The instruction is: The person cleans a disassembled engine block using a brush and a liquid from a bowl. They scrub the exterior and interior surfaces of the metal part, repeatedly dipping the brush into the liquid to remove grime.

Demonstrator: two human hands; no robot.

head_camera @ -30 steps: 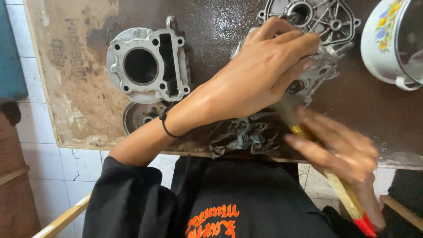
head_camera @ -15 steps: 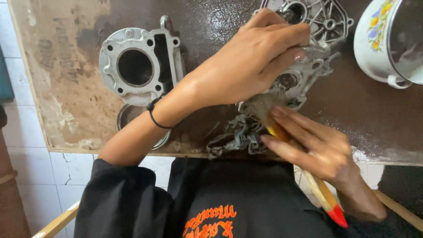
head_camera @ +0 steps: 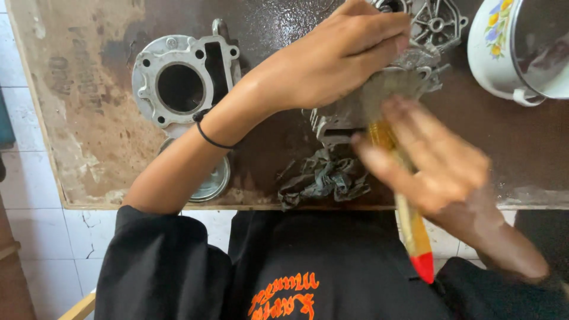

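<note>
Engine casing, a grey cast-metal part, lies on the dark wet counter toward the far right, mostly covered by the left hand, which is closed over its top and presses down on it. Just near of that, the right hand grips a paintbrush with a yellow wooden handle and red tip, its bristles against the casing. A crumpled dark rag sits at the near edge beside the brush. Left of the hands lies a cylinder block, with a round metal cover near it. A flowered white enamel pot stands far right.
</note>
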